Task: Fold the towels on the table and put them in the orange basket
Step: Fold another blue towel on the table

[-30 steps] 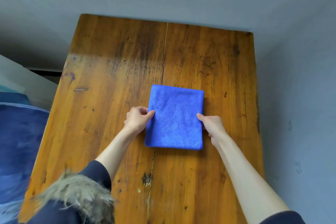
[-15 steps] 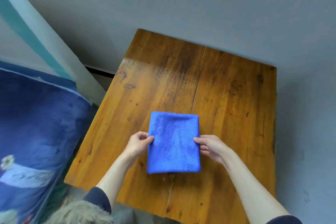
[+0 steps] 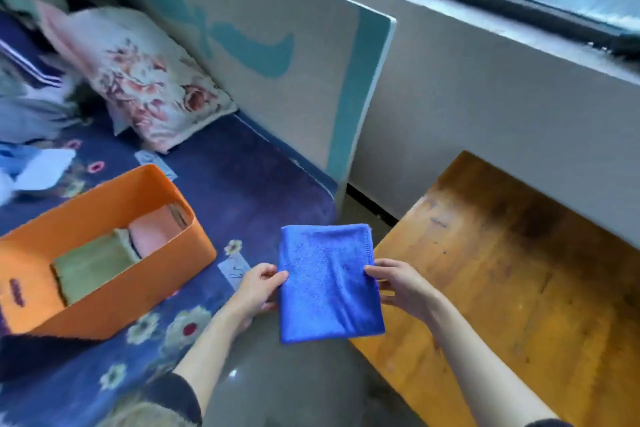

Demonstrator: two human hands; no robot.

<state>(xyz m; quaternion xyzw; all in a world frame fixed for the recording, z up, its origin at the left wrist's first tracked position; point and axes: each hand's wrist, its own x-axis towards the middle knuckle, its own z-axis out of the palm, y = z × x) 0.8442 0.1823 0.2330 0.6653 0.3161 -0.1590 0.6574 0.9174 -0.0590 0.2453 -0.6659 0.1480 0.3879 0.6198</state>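
Far left, on the bed [image 3: 242,191]: orange basket [image 3: 166,274], open-topped, already holding a folded green towel [image 3: 90,263] and a pink one [image 3: 156,230] behind it, both lying inside between the walls, with spare room toward the near end as far as can be judged. Just right of the basket, over the bed's edge: left hand [image 3: 258,289], thumb on top, closed in a pinch on the left border of the blue towel [image 3: 327,282]. Towel itself folded to a neat rectangle, held flat in the air between bed and counter [image 3: 519,270], touching neither, near the basket but not yet above it. On the towel's right border: right hand [image 3: 398,286], likewise pinching cloth, fingers partly hidden beneath. Further right: the counter, bare wood over all the part in view, no other towel showing on it; far end and right side cut off by the frame, so impossible to say whether more remain there. Judged from this: folding of the blue towel finished, two towels already stowed, transfer under way. Left to do: carry leftward over the rim, lower onto or beside the green towel, release with both hands without letting the fold spring open. Possibly the last towel, though not certain from what shows.
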